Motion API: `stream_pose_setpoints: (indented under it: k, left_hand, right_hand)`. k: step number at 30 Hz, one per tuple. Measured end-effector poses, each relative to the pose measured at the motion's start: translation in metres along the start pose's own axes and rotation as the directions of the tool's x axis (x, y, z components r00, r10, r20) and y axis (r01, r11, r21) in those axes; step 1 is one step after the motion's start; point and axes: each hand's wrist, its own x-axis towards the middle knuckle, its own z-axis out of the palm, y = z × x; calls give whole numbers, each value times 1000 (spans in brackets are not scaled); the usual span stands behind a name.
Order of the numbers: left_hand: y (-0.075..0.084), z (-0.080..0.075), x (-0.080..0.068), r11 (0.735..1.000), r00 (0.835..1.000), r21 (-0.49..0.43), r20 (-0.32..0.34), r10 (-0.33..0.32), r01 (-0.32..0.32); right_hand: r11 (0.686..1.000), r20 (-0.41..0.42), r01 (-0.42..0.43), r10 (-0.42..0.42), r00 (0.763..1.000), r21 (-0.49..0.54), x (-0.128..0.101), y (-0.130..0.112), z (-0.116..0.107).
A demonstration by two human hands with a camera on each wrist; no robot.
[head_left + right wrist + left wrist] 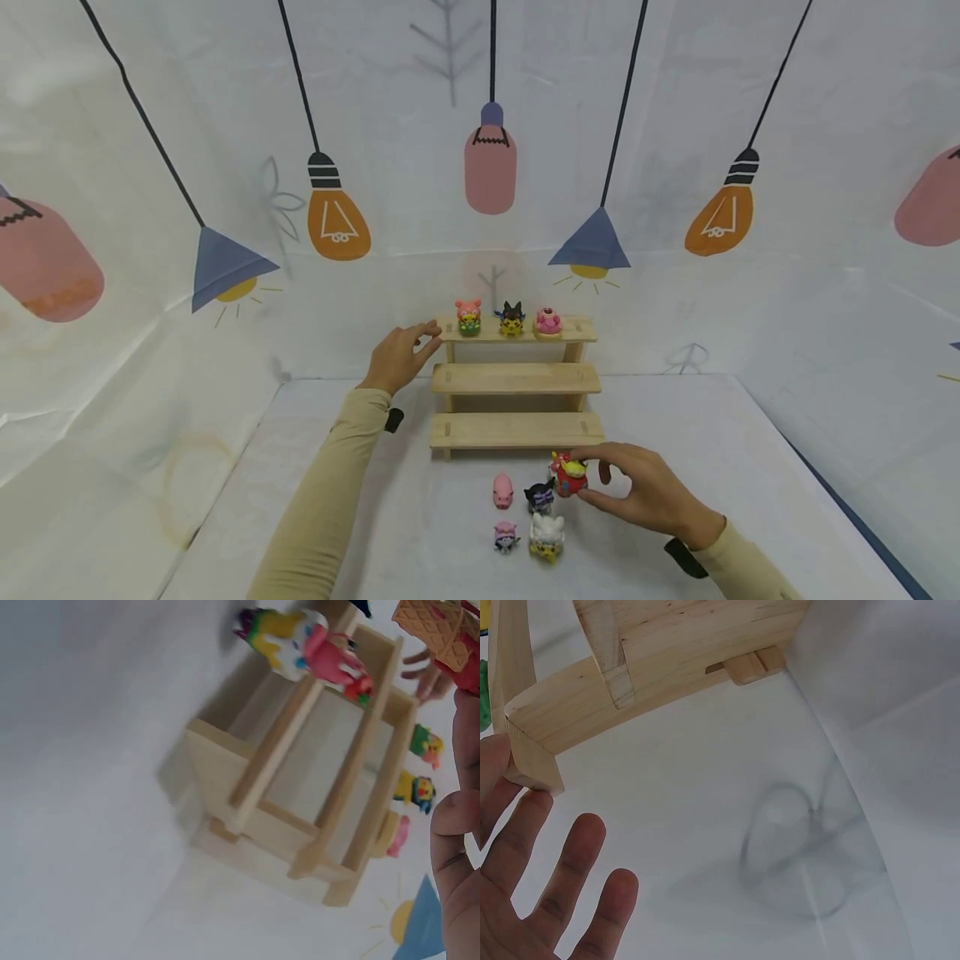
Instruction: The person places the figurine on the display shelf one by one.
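Note:
A red figurine with yellow and white patches [567, 475] is pinched between the thumb and index finger of my right hand [637, 492], just in front of the stand's lowest tier. In the right wrist view, its red body and waffle-patterned part [442, 634] show at the upper right corner. My left hand [401, 357] pinches the left end of the top tier of a wooden three-tier stand [517, 379]. Its other fingers [581, 847] spread out beside that end. Three figurines stand on the top tier: pink-and-green [468, 318], black-and-yellow [512, 319] and pink [548, 322].
On the white table [420, 517], below the stand, are a pink pig figurine [502, 492], a black-and-purple one [539, 497], a pink-and-grey one [506, 537] and a white-and-yellow one [547, 536]. A white sheet printed with lamps [420, 275] hangs behind and along both sides.

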Motion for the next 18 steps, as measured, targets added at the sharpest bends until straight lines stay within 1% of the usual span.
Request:
stream_pose_setpoints:
  k: [7, 14, 16, 18]
  left_hand:
    - [1, -3, -2, 1000, 1000, -9, 6, -1, 1]
    - [-1, -1, 0, 1000, 1000, -6, -13, 14, -14]
    - [-2, -1, 0, 1000, 1000, -9, -14, 22, -22]
    - [-2, -1, 0, 1000, 1000, -13, -11, 26, -26]
  right_hand:
    - [997, -38, 72, -73, 997, -30, 32, 9, -4]
    - [1000, 46, 3, -2, 999, -26, 66, 19, -1]
    - [1000, 57, 8, -7, 998, -13, 77, 23, 3]
    - [1000, 69, 16, -18, 997, 22, 89, 26, 8]
